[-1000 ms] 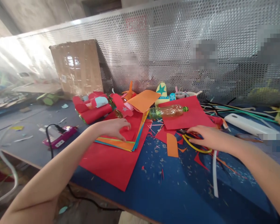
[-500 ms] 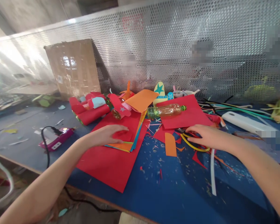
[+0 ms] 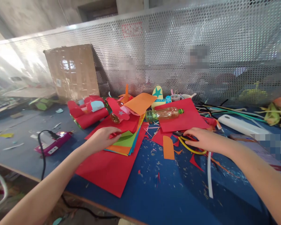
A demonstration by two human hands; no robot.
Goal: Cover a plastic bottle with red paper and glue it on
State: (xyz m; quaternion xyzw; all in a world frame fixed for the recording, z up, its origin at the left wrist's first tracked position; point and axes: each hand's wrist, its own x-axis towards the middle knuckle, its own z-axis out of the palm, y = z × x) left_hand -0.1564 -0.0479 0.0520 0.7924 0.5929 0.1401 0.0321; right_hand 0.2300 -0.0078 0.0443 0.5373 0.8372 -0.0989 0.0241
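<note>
My left hand (image 3: pixel 105 137) has its thumb and fingers pinched on the edge of a red paper sheet (image 3: pixel 126 124), whose near corner is folded back. A green sheet (image 3: pixel 126 139) shows beneath it, on top of a stack with orange, yellow and blue edges. Under the stack lies a larger red sheet (image 3: pixel 111 175). My right hand (image 3: pixel 199 139) rests over a curved yellow loop (image 3: pixel 192 150) with dark and red parts, its kind unclear. That hand's thumb and index finger are apart. Close by lies a cut orange paper piece (image 3: pixel 168 147).
A plastic bottle (image 3: pixel 165 114) lies on red paper (image 3: pixel 184 106). Red paper-covered crafts (image 3: pixel 91 114) and a loose orange sheet (image 3: pixel 141 103) are behind the stack. A purple power strip (image 3: pixel 53 143) stands left; a white bar (image 3: pixel 241 125) and a phone (image 3: pixel 253 150) lie right.
My left hand has drawn back toward the left and closed on the red sheet, turning its corner back and uncovering green paper. My right hand has stayed at the yellow loop.
</note>
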